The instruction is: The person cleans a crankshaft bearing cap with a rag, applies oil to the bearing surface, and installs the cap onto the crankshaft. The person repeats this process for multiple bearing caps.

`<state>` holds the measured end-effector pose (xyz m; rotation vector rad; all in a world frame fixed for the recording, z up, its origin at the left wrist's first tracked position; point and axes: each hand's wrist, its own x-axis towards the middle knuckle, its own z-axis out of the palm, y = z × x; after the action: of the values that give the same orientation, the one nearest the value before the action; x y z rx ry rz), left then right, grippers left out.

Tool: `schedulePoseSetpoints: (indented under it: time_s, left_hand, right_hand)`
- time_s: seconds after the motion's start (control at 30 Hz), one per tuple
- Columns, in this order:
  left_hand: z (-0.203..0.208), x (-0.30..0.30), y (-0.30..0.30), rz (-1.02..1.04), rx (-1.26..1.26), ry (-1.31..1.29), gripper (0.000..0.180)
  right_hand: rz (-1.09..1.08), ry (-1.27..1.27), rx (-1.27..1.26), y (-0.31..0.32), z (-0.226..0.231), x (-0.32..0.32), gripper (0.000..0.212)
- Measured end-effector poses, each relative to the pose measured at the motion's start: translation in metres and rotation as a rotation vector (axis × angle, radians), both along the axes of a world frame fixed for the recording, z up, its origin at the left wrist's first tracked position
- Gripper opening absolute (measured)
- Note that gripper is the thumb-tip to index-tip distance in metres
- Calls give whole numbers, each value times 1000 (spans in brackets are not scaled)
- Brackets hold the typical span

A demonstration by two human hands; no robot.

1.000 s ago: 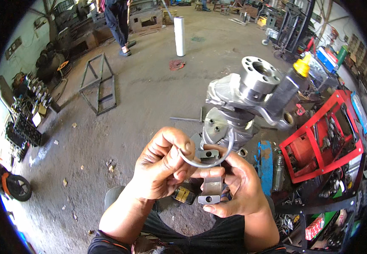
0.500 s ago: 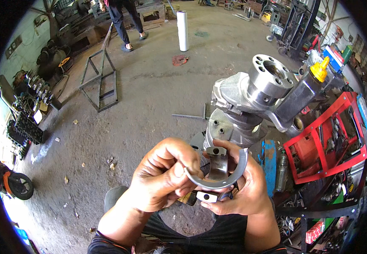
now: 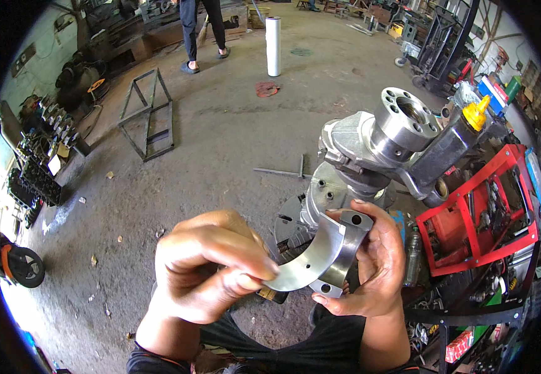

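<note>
My left hand (image 3: pixel 211 265) pinches the end of a curved half bearing shell (image 3: pixel 311 262) between thumb and fingers. The shell's smooth inner face, with a small oil hole, is turned up. In my right hand (image 3: pixel 379 262) is a steel bearing cap (image 3: pixel 345 258), a half ring with a bolt hole in each end. The shell lies against the cap's curve at its right side and is tilted out of it at the left. Just beyond my hands stands an upright crankshaft (image 3: pixel 351 143) with a drilled round flange on top.
A yellow nozzle (image 3: pixel 476 113) shows beside the crankshaft. At right is a red metal frame (image 3: pixel 477 215) over a cluttered rack. On the floor are a metal frame (image 3: pixel 152 118), a white roll (image 3: pixel 273 47) and an L-shaped bar (image 3: pixel 283 172). Another person (image 3: pixel 202 31) stands at the back.
The shell has swung from edge-up to inner face up and now rests partly against the cap. My right hand has turned the cap. The person behind has moved slightly right.
</note>
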<state>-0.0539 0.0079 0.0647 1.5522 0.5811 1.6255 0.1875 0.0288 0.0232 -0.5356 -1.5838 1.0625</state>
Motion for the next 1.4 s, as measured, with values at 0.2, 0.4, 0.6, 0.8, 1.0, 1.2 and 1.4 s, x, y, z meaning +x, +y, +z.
schedulePoseSetpoints:
  time_s: [0.2,0.4,0.6,0.8,1.0,1.2,1.4]
  left_hand:
    - [-9,10,4,-34,-21,-188,18]
    - [-18,8,12,-101,-60,-309,18]
    - [-5,-5,17,99,-50,-205,9]
    - [4,-72,-40,524,34,545,11]
    - [-39,-104,-140,830,-293,960,17]
    - [-89,-100,-198,909,-321,1028,17]
    - [-89,-99,-208,879,-330,1053,23]
  right_hand:
    - [-41,-2,77,4,-8,-6,106]
    - [-24,-17,10,2,-10,-8,105]
    - [-51,7,-24,4,-8,-15,109]
    - [-96,-4,-98,6,-7,-21,111]
    - [-43,-58,-27,-1,-8,-24,106]
    - [71,-92,-33,-18,-7,-45,103]
    - [98,-94,-25,-33,-5,-47,103]
